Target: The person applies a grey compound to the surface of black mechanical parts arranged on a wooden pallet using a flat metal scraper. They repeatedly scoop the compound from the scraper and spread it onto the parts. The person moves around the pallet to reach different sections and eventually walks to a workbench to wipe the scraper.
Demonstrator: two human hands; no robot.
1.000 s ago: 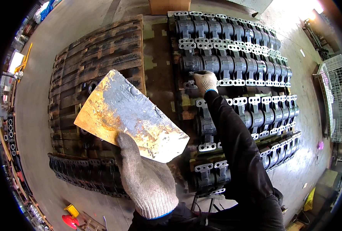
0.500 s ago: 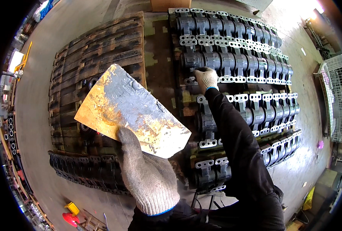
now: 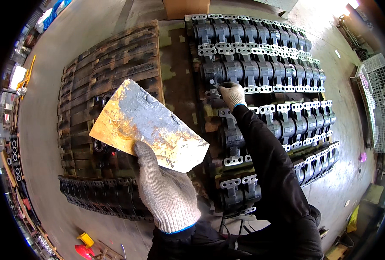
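My left hand (image 3: 171, 197), in a knitted work glove, grips a flat board (image 3: 151, 128) by its near edge, thumb on top. The board is yellowish and thickly smeared with dark grey paste. My right hand (image 3: 232, 94), also gloved, is closed at the left end of the second row of black rollers (image 3: 213, 73). Its fingertips are by the drilled metal bracket (image 3: 211, 92) of the end roller, which has grey smears. Whatever the right fingers may hold is hidden.
Several rows of black rollers with drilled brackets lie on the right. A dark wooden pallet (image 3: 110, 60) is at left, with another roller row (image 3: 101, 195) nearer me. A wire cage (image 3: 376, 102) stands far right, a cardboard box (image 3: 186, 9) at the back.
My right hand has shifted slightly toward me along the end roller's bracket, uncovering more of it. The board has tilted a little in my left hand. The whole view has moved slightly.
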